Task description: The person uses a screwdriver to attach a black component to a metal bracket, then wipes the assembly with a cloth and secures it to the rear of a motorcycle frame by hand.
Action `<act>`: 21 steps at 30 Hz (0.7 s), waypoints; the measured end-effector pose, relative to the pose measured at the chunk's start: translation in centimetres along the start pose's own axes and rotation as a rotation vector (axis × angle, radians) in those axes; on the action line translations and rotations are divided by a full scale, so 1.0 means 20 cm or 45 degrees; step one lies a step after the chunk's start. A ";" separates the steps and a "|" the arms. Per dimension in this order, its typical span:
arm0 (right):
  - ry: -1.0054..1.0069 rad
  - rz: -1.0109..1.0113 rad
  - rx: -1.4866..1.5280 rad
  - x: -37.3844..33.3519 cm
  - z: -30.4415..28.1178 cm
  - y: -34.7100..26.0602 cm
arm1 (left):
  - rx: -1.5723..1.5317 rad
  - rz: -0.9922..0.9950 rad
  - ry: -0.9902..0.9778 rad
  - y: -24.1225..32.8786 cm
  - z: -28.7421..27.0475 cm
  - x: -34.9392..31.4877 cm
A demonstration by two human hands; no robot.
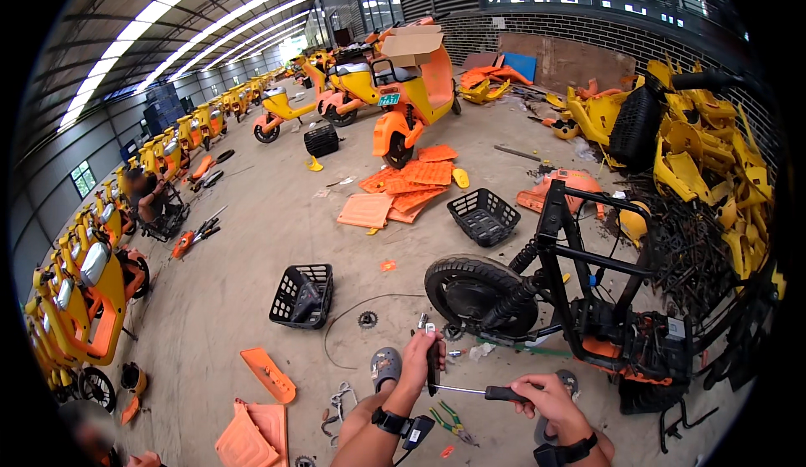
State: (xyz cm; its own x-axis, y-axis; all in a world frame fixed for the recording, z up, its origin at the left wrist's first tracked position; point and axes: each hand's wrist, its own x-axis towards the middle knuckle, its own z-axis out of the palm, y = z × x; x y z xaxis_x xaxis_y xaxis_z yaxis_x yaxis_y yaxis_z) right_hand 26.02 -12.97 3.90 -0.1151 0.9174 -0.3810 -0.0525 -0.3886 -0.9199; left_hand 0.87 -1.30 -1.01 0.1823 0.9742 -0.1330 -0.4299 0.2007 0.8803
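My left hand (414, 359) is closed around a slim black part (433, 373) with a pale piece at its top; its exact kind I cannot make out. My right hand (544, 401) grips a screwdriver (501, 394) by its dark handle. The metal shaft points left, and its tip meets or nearly meets the lower end of the black part. Below the shaft, pliers with green handles (452, 423) lie on the floor. Just beyond my hands stands a stripped black scooter frame (550, 253) with its wheel (480, 297) toward the left.
A black basket (300, 296) holding a dark power tool and another black basket (484, 217) sit on the floor. Orange panels (411, 183) lie in a heap ahead. Yellow parts (676, 144) pile up at right. Whole scooters (88, 295) line the left, where a person (149, 202) sits.
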 end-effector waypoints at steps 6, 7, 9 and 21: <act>0.079 0.040 -0.023 0.04 -0.03 0.02 | 0.187 0.164 -0.040 0.01 0.05 -0.04; 0.087 0.041 -0.017 0.05 -0.02 0.01 | 0.125 0.170 -0.044 0.00 0.03 -0.03; 0.142 0.028 -0.028 0.06 0.01 0.04 | 0.048 0.154 -0.001 -0.01 0.00 -0.03; 0.179 -0.317 0.319 0.15 0.04 -0.01 | -0.239 -0.033 0.151 0.04 -0.07 0.04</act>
State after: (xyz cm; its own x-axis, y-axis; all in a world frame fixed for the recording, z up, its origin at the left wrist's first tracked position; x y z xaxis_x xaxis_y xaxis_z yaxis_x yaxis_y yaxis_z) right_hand 24.91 -10.25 3.02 0.0677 0.9824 -0.1738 -0.3045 -0.1456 -0.9413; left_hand -0.54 -0.23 -1.06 0.0951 0.9715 -0.2169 -0.5855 0.2308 0.7772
